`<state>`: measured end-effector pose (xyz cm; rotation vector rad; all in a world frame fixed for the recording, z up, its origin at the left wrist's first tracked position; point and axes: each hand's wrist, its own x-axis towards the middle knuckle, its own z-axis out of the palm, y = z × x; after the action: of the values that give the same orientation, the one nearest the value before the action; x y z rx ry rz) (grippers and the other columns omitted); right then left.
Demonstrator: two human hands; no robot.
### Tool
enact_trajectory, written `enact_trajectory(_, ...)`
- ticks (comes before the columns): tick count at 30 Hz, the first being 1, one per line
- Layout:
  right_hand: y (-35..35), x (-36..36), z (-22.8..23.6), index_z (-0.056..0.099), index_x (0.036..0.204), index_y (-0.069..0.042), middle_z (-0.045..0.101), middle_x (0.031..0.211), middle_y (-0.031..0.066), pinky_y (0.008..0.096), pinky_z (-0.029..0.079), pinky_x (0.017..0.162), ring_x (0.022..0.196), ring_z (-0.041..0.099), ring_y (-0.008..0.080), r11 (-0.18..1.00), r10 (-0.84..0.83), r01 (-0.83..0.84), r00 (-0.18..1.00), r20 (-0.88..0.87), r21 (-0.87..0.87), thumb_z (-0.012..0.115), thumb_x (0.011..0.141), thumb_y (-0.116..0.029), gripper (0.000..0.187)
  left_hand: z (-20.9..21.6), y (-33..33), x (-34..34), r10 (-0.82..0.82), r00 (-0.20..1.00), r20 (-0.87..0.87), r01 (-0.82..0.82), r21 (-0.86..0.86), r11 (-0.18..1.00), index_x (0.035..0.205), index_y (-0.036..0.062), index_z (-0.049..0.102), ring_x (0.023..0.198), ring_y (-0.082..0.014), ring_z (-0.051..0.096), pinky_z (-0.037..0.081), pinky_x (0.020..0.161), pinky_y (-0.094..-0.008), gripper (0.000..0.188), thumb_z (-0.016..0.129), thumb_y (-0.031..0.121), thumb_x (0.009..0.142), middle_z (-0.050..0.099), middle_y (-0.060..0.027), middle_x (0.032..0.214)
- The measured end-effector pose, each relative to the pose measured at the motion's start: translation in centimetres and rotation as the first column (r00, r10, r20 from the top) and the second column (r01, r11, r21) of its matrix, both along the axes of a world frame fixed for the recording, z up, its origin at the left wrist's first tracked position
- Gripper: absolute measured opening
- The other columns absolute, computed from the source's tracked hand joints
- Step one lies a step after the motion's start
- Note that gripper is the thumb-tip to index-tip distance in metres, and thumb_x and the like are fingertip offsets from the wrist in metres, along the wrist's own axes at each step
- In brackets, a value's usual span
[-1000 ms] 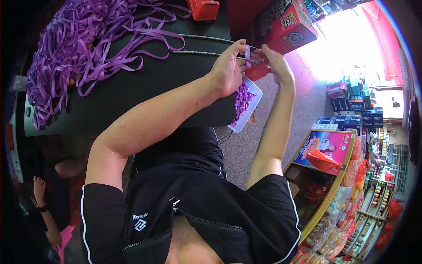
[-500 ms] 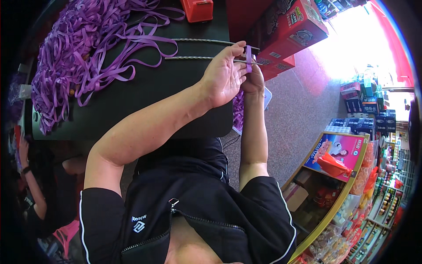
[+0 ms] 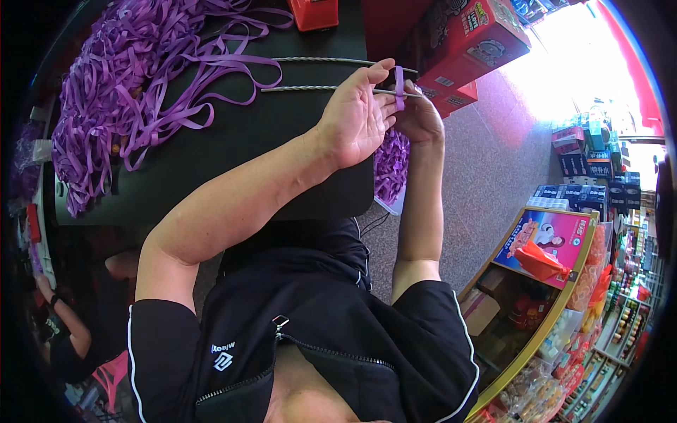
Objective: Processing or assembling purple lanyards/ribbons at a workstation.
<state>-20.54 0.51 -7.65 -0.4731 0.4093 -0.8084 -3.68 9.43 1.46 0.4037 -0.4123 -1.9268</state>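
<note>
Two twisted metal rods (image 3: 300,89) run side by side out past the right edge of the black table (image 3: 296,162). A narrow purple ribbon loop (image 3: 400,88) stands around them near their ends. My left hand (image 3: 356,116) is open beside the loop, its palm showing and its fingers stretched toward the ribbon. Its thumb points up by the farther rod. On the loop's right side, my right hand (image 3: 421,118) has bent fingers at the rod ends; what they pinch is hidden. A big heap of purple ribbon (image 3: 134,92) covers the table's left, with loops trailing toward the rods.
A red tool or box (image 3: 314,13) lies at the table's far edge. Below its right side, a bin of purple ribbon (image 3: 391,169) stands. Red cartons (image 3: 486,42) are stacked beyond my hands. A display counter (image 3: 543,247) stands right. Another person's arm (image 3: 67,321) shows at lower left.
My right hand has shifted right, away from behind the ribbon loop toward the rod ends. The left hand has barely moved. The other person's arm at the left has lowered.
</note>
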Motion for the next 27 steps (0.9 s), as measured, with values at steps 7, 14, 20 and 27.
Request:
enact_trajectory(7,-0.2,-0.4,4.5,0.063,0.091,-0.008,0.062,0.083,0.0003,0.0305,0.047,0.069,0.07,0.056,0.0127,0.988,-0.096,0.039,0.909,-0.405,-0.147,0.059,0.09,-0.021,0.013,-0.4,-0.2,0.1,0.006,1.0,-0.028,-0.006,0.01,1.0,0.142,0.0168,0.028,0.136,-0.0336,0.025,0.008,0.115,-0.0412,0.062,0.051,0.037,0.088,0.022,-0.0272,0.146)
enact_trajectory(14,-0.4,-1.6,1.7,0.063,0.085,-0.012,0.059,0.077,-0.002,0.0249,0.035,0.057,0.062,0.046,0.0083,0.986,-0.167,0.143,0.882,-0.44,-0.089,0.06,0.085,-0.032,0.02,-0.1,-0.1,-0.1,0.007,0.999,-0.035,-0.006,0.033,0.999,0.141,0.0154,0.03,0.136,-0.0332,0.024,0.006,0.115,-0.0421,0.063,0.052,0.037,0.087,0.022,-0.026,0.146)
enact_trajectory(20,0.5,-0.9,1.9,0.066,0.098,-0.007,0.062,0.082,0.0,0.026,0.035,0.062,0.068,0.05,0.0099,0.983,-0.185,0.149,0.853,-0.488,-0.112,0.053,0.089,-0.036,0.033,0.2,-0.1,-0.1,0.022,0.999,-0.03,-0.019,0.082,0.996,0.137,0.0142,0.035,0.135,-0.032,0.025,0.007,0.115,-0.0415,0.058,0.053,0.037,0.086,0.027,-0.0245,0.144)
enact_trajectory(27,1.6,-0.5,3.2,0.066,0.101,-0.001,0.064,0.086,0.0009,0.0252,0.035,0.065,0.071,0.049,0.0096,0.975,-0.219,0.176,0.876,-0.429,-0.139,0.042,0.094,-0.037,0.043,0.6,0.1,0.1,0.012,0.999,-0.04,-0.009,0.077,0.997,0.133,0.0143,0.038,0.127,-0.0292,0.034,0.018,0.111,-0.039,0.055,0.054,0.036,0.085,0.037,-0.0208,0.134)
